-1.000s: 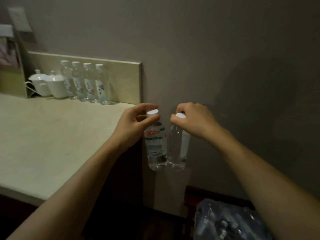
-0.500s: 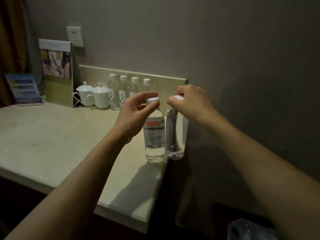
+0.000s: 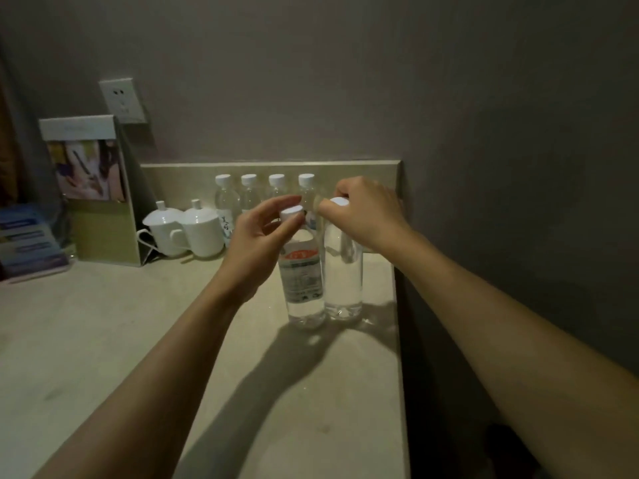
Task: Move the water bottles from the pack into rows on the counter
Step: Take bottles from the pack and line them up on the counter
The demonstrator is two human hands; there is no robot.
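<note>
We pinch each full bottle by its cap: left hand (image 3: 257, 233) labelled bottle (image 3: 302, 271), right hand (image 3: 363, 216) clear bottle (image 3: 343, 271); heavy, slick-walled, so we judge the caps the surest hold.

Two clear white-capped bottles (image 3: 323, 271) upright, touching, near four (image 3: 264, 195) behind
</note>
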